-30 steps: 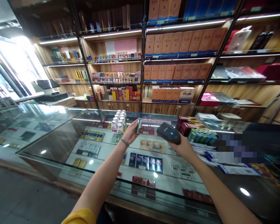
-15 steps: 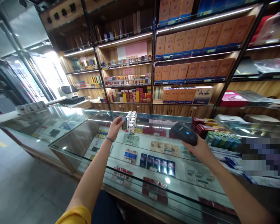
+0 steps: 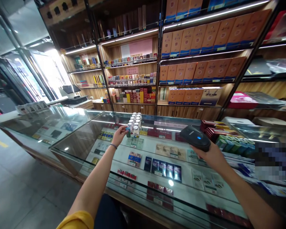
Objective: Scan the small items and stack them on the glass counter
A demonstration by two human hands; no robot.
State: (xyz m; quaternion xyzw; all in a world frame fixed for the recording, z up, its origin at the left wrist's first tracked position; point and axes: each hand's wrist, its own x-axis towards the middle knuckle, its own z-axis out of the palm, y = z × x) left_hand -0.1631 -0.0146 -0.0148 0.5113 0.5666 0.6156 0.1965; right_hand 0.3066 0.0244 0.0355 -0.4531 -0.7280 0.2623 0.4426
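Observation:
My right hand (image 3: 208, 154) is wrapped round a black barcode scanner (image 3: 195, 137), held above the glass counter (image 3: 85, 149). A blue light glows on the scanner's top. Farther off and to the left, my left hand (image 3: 119, 136) has its fingers closed on a small green-and-blue pack (image 3: 128, 131), whose exact kind I cannot make out. The pack is upright, close to the counter top. Directly beside it stand several small white-topped containers (image 3: 135, 130) in two rows. My fingertips partly cover the pack.
Cigarette packs (image 3: 166, 170) lie under the glass. On the right are stacked red cartons (image 3: 212, 130), green packs (image 3: 235, 143) and plastic-wrapped goods. Shelves of orange boxes (image 3: 202, 38) line the back wall. A black-screened device (image 3: 70, 89) stands on the far left counter.
My left hand and the small pack have come slightly down and to the right, in front of the white-topped containers. The scanner sits slightly farther right in view; the whole view has shifted a little.

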